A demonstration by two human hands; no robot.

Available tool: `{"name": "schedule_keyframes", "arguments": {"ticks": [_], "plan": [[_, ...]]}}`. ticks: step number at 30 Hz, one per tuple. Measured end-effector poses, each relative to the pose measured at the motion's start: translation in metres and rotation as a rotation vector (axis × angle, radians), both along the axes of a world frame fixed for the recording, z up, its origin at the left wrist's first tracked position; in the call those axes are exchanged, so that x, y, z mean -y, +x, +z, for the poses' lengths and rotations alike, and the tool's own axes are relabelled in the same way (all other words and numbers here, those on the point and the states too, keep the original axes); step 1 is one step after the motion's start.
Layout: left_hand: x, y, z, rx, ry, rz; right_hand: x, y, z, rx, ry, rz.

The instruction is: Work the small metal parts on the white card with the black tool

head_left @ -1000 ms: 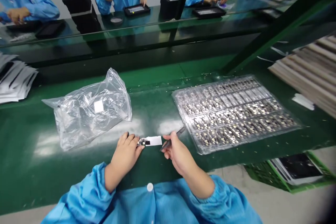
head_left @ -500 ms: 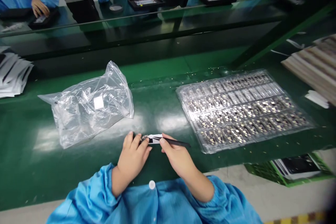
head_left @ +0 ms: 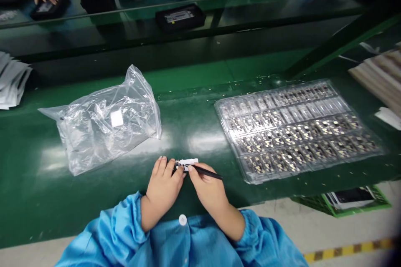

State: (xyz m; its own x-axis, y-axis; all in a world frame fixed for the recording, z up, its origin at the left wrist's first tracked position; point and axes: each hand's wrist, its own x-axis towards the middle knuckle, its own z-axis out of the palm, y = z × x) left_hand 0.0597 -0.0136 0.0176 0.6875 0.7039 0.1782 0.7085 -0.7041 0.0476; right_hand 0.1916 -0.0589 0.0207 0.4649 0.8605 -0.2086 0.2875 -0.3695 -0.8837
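My left hand (head_left: 165, 184) rests palm down near the table's front edge, its fingers pressing a small circuit board (head_left: 177, 164) that they partly cover. In my right hand (head_left: 209, 190) is a pair of black tweezers (head_left: 207, 172), pinched between thumb and fingers. The tweezer tips point left, at the board's right end by my left fingertips. A white strip (head_left: 191, 161) lies at that end, between the two hands; I cannot tell whether it is attached to the board. Fine detail at the tips is too small to make out.
A clear plastic bag (head_left: 103, 133) lies left, a clear tray (head_left: 300, 133) of several small circuit boards right. Papers (head_left: 12, 79) stand at far left. Below the right edge is a green crate (head_left: 380, 202). Across the bench are co-workers and a black tray (head_left: 180, 17).
My right hand and the tweezers have moved closer to my left fingers. Across the bench, a black tray has come forward and the co-worker's hand is off it. The view has tilted down slightly.
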Motion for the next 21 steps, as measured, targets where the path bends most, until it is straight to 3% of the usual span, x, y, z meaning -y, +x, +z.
{"name": "schedule_keyframes", "arguments": {"ticks": [21], "plan": [[0.0003, 0.0011, -0.0018, 0.062, -0.019, 0.02, 0.0021, -0.001, -0.0045, 0.111, 0.022, 0.017]]}}
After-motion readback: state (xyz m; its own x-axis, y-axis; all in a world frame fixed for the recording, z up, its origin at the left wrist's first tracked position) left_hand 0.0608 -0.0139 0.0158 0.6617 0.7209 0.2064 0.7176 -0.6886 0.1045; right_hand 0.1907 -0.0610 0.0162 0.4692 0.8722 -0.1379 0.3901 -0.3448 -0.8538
